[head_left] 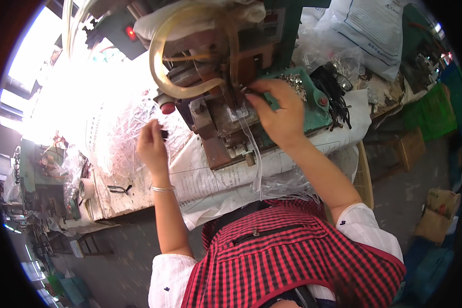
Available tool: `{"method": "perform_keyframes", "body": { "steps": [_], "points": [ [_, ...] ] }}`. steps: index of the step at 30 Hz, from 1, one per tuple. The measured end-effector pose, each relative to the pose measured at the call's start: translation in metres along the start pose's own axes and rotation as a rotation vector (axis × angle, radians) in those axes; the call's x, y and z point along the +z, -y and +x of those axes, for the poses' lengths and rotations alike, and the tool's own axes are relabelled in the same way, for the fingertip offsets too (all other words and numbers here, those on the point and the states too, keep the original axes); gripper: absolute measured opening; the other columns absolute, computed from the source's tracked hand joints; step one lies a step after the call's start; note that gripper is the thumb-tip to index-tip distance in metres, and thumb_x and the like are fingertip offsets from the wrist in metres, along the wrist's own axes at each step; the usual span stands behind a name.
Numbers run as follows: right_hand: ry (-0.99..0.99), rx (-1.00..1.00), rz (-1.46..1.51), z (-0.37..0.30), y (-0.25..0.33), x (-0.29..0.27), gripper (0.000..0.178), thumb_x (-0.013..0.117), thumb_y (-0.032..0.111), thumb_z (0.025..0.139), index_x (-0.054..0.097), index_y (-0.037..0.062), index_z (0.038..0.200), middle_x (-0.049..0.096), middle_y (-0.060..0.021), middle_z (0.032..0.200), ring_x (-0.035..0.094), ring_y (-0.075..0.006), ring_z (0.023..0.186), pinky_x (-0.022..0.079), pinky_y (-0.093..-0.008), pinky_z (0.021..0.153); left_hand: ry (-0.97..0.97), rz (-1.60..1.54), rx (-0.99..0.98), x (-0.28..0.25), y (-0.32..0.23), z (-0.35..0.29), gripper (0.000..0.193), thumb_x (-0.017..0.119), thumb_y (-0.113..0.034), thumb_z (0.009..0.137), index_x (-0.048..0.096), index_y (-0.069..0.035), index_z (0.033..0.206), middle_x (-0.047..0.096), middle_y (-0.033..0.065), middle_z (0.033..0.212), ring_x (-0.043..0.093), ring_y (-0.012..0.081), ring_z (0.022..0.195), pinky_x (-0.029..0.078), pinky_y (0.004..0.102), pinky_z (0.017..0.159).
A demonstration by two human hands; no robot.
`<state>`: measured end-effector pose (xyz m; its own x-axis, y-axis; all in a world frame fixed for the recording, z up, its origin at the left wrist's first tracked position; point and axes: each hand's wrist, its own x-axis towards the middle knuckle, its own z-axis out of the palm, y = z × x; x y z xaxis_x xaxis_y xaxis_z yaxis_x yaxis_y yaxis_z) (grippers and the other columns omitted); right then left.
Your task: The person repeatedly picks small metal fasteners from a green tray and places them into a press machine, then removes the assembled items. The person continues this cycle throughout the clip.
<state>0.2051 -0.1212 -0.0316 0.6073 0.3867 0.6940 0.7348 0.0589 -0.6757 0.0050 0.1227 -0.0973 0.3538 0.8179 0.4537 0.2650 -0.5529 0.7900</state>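
My left hand (151, 141) is raised over the bench with its fingertips pressed together, pinching a small dark piece (164, 134) and what looks like a thin clear strip (141, 121). The heap of clear plastic strips (123, 138) lies just beyond and to the left of that hand. To do this well, I judge I should keep the pinch light and steady so the piece does not twist, and bring it over only once my other hand has the strip seated.

To the right of it stands the old press machine (226, 102), brown and green, with a loop of yellowish tubing (161, 66) above. My right hand (277, 113) reaches into its working spot, fingers curled and closed on the top of a long clear strip (255, 154) that hangs from under my fingertips toward my apron. The strip is narrow, glossy, see-through and limp. I should hold it straight under the head and keep my fingertips out of the closing part.
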Motion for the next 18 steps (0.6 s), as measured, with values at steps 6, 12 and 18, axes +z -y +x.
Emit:
{"method": "perform_keyframes", "body": {
  "steps": [6, 12, 18],
  "points": [
    [-0.027, 0.332, 0.276, -0.016, 0.013, 0.015, 0.035, 0.079, 0.002, 0.086, 0.067, 0.0013, 0.119, 0.075, -0.0072, 0.105, 0.072, -0.0141, 0.096, 0.052, -0.0272, 0.088, 0.005, -0.199, 0.076, 0.006, -0.015, -0.051, 0.007, 0.075, -0.004, 0.096, 0.074, 0.002, 0.098, 0.076, 0.0077, 0.090, 0.067, 0.0089, 0.074, 0.053, 0.0238, 0.068],
    [-0.080, 0.377, 0.497, -0.016, 0.022, 0.026, 0.039, 0.077, 0.001, 0.087, 0.063, 0.0009, 0.124, 0.074, -0.0076, 0.109, 0.071, -0.0120, 0.096, 0.051, -0.0260, 0.090, -0.124, -0.340, 0.466, -0.009, -0.116, -0.044, 0.010, 0.069, 0.005, 0.096, 0.070, 0.008, 0.105, 0.076, 0.0196, 0.103, 0.073, 0.0222, 0.088, 0.060, 0.0297, 0.076],
    [0.119, 0.386, 0.478, -0.007, 0.065, 0.000, 0.051, 0.067, -0.003, 0.090, 0.053, -0.0025, 0.139, 0.068, -0.0121, 0.124, 0.068, -0.0171, 0.110, 0.050, -0.0301, 0.100, 0.069, -0.067, 0.862, -0.023, -0.160, -0.062, 0.026, 0.084, -0.013, 0.085, 0.072, -0.004, 0.105, 0.077, 0.0150, 0.108, 0.071, 0.0217, 0.080, 0.056, 0.0298, 0.064]
  ]
}}
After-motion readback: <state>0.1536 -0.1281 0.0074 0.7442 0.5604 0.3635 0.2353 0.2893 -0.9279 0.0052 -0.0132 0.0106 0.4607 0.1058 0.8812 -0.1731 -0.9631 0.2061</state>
